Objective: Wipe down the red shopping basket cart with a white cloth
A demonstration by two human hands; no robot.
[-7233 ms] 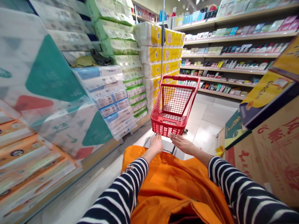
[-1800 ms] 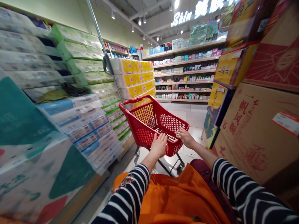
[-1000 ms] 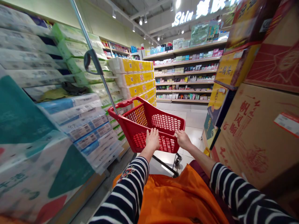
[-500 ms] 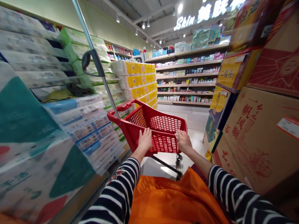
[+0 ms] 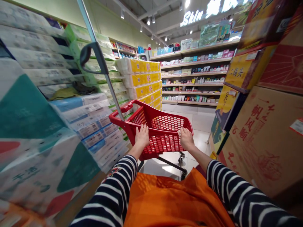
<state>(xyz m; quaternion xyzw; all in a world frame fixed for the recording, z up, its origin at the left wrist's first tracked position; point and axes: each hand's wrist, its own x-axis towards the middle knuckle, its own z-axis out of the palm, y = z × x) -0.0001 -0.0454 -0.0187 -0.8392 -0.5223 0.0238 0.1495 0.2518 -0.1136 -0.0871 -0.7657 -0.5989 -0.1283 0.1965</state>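
Observation:
A red plastic shopping cart with perforated walls stands side-on in front of me; its basket looks bare inside. Over the near rim's left part, my left hand is laid with its fingers hooked across the edge. Toward the rim's right end, my right hand is closed on the edge, and a small pale crumpled thing shows at its fingers. A metal pole with a grey loop handle slants up by the cart's handle end; its lower end is hidden behind the cart.
Stacked tissue packs line the left, with a dark and olive cloth lying on them. Yellow-and-white packs stand beyond the cart. Cardboard boxes rise close on the right. Shelves of cosmetics cross the far end.
My left hand has shifted left along the cart's rim. My right hand stays on the rim's right part. The cart has turned slightly, and the view has swung a little left.

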